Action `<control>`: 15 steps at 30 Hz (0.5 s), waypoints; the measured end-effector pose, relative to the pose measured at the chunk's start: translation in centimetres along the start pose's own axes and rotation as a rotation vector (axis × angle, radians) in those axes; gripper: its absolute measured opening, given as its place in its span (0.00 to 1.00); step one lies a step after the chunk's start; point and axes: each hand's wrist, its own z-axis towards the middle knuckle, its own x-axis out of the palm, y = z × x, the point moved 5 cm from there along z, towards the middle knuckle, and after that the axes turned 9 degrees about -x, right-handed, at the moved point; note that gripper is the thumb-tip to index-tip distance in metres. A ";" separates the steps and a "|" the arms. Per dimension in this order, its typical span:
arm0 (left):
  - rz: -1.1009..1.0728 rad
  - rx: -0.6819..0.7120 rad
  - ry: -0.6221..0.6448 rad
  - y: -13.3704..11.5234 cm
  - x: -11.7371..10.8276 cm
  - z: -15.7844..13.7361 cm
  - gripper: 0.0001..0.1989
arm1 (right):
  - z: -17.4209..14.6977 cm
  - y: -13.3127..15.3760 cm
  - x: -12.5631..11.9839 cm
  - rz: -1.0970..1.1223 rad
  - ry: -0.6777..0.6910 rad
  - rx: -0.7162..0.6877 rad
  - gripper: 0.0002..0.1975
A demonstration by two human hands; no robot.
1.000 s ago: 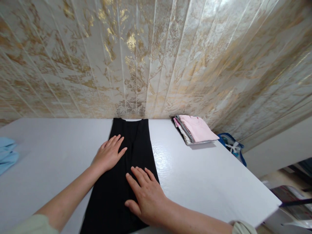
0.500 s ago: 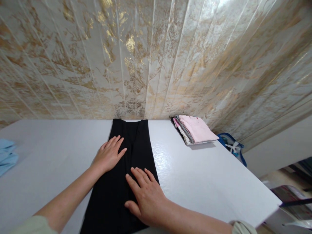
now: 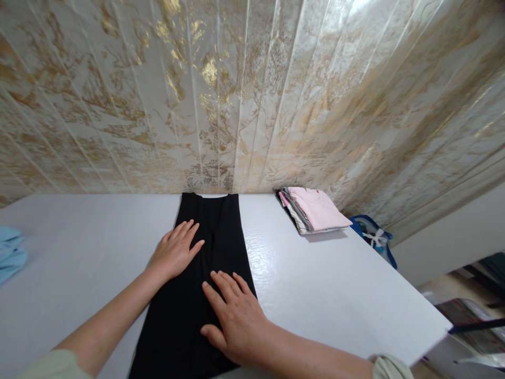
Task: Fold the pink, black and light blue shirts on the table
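Black trousers [image 3: 226,231] lie lengthwise on the white table, their waistband at the far edge and their lower part running out of view toward me. My left hand [image 3: 175,251] rests flat on the upper left part of the cloth, fingers stretched toward the waist. Nearer to me, my right hand [image 3: 236,316] lies palm down across the right side of the trousers, its fingers apart and the thumb pointing left. Neither hand grips the fabric. What is under the palms is hidden.
A stack of folded clothes [image 3: 315,210], pale pink on top, sits at the table's back right. Light blue cloth [image 3: 11,252] lies at the left edge. A gold-patterned curtain [image 3: 221,105] hangs behind the white table [image 3: 315,289]. A blue-trimmed bag [image 3: 373,237] is beyond the right edge.
Both hands stay in the same places on the trousers. The whole view has shifted very slightly.
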 end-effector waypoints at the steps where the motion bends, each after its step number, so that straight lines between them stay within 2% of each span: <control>1: -0.002 0.001 -0.003 0.0 0.0 0.0 0.31 | 0.0 0.0 0.0 -0.005 0.000 -0.001 0.32; 15: 0.002 -0.008 0.014 0.1 0.1 0.1 0.32 | 0.0 0.0 0.0 -0.015 0.003 -0.004 0.32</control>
